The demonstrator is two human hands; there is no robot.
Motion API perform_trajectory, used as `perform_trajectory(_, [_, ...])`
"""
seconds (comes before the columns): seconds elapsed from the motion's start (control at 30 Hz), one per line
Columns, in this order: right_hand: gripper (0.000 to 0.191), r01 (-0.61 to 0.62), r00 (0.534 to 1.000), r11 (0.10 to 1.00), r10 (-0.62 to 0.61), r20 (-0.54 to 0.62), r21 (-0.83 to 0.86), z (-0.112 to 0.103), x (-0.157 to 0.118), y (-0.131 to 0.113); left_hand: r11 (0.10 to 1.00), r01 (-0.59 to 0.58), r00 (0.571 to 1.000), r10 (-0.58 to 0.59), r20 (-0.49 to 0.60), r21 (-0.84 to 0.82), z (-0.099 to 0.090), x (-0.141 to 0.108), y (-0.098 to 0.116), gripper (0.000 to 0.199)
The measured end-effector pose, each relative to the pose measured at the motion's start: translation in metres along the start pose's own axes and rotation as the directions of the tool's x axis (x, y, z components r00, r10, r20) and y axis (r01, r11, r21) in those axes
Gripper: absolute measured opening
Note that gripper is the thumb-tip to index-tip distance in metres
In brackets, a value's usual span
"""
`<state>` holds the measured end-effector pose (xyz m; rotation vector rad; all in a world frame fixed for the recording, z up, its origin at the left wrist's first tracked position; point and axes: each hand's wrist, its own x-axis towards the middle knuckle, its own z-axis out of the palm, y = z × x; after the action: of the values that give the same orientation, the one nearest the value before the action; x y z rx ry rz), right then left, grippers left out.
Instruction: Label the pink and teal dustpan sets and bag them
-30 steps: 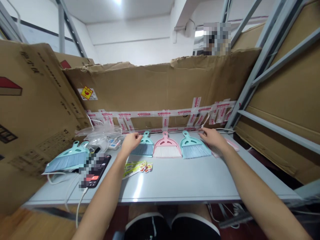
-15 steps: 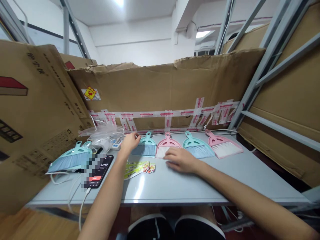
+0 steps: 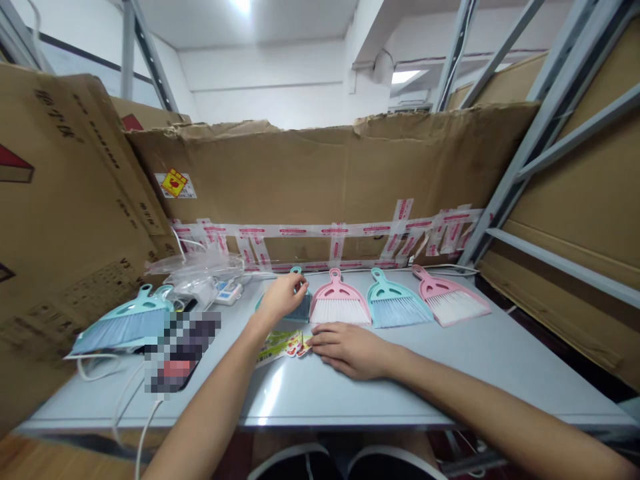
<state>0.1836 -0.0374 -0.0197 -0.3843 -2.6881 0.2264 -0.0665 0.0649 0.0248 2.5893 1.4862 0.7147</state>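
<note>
My left hand is curled in front of a light-blue dustpan and brush set, covering much of it. Its fingers are bent together; whatever they may hold is hidden. On the table, my right hand lies palm down with fingers stretched out. Its fingertips reach the edge of a small stack of green-yellow printed cards. Just beyond that hand is a pink dustpan and brush set. Another blue set and a pink set continue the row to the right.
More blue dustpans with a brush lie at the left. Near them are a phone with a white cable, clear plastic bags and a white socket block. A taped cardboard wall closes the back; metal shelf posts rise at the right.
My left hand has moved right, further over the blue set. My right hand has come back from the pink set's bristles toward me, to the edge of the cards. The view has shifted slightly.
</note>
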Motion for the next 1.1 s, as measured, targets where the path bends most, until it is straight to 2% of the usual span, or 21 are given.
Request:
perform_trajectory(0.23, [0.036, -0.019, 1.0, 1.0, 0.018, -0.023, -0.021, -0.003, -0.003, 0.0, 0.998, -0.058, 0.995, 0.054, 0.088, 0.038, 0.012, -0.004, 0.012, 0.02])
perform_trajectory(0.43, [0.037, -0.017, 0.999, 1.0, 0.017, -0.027, 0.016, 0.003, -0.007, 0.003, 0.999, -0.045, 0.993, 0.045, 0.111, -0.005, 0.015, -0.011, 0.027, 0.017])
perform_trajectory(0.5, [0.038, 0.013, 0.999, 1.0, -0.013, -0.05, 0.008, 0.0, -0.007, 0.007, 1.0, -0.009, 0.996, 0.009, 0.09, 0.004, 0.018, -0.01, 0.027, 0.018])
perform_trajectory(0.57, [0.041, 0.012, 0.991, 1.0, -0.015, -0.13, -0.021, -0.009, -0.01, 0.018, 0.999, 0.008, 1.0, -0.008, 0.002, 0.036, 0.021, -0.008, 0.022, 0.021])
perform_trajectory(0.63, [0.043, -0.11, 0.962, 0.991, 0.086, -0.26, -0.078, -0.021, -0.017, 0.036, 0.997, -0.011, 0.996, 0.017, -0.09, 0.071, 0.025, -0.006, 0.012, 0.028])
perform_trajectory(0.67, [0.045, -0.225, 0.928, 0.968, 0.179, -0.326, -0.108, -0.026, -0.022, 0.047, 0.996, -0.027, 0.994, 0.036, -0.1, 0.084, 0.028, -0.005, 0.006, 0.033])
perform_trajectory(0.7, [0.046, -0.37, 0.876, 0.919, 0.297, -0.38, -0.135, -0.03, -0.029, 0.058, 0.995, -0.033, 0.996, 0.04, -0.079, 0.091, 0.031, -0.005, 0.001, 0.04])
perform_trajectory(0.77, [0.054, -0.616, 0.757, 0.768, 0.517, -0.399, -0.173, -0.032, -0.044, 0.078, 0.995, -0.017, 0.999, 0.015, 0.03, 0.098, 0.039, -0.005, -0.008, 0.054])
perform_trajectory(0.8, [0.059, -0.69, 0.709, 0.699, 0.603, -0.366, -0.186, -0.031, -0.051, 0.086, 0.995, -0.012, 0.996, 0.003, 0.088, 0.099, 0.043, -0.006, -0.012, 0.058])
perform_trajectory(0.83, [0.061, -0.729, 0.681, 0.656, 0.662, -0.314, -0.196, -0.029, -0.057, 0.093, 0.995, -0.014, 0.99, 0.0, 0.138, 0.097, 0.046, -0.006, -0.014, 0.061])
perform_trajectory(0.93, [0.059, -0.741, 0.671, 0.64, 0.718, -0.187, -0.201, -0.02, -0.067, 0.103, 0.996, -0.042, 0.984, 0.026, 0.179, 0.084, 0.054, -0.006, -0.015, 0.059])
perform_trajectory(1.1, [0.057, -0.733, 0.68, 0.651, 0.71, -0.183, -0.2, -0.016, -0.064, 0.105, 0.996, -0.041, 0.991, 0.03, 0.131, 0.083, 0.058, -0.003, -0.013, 0.052])
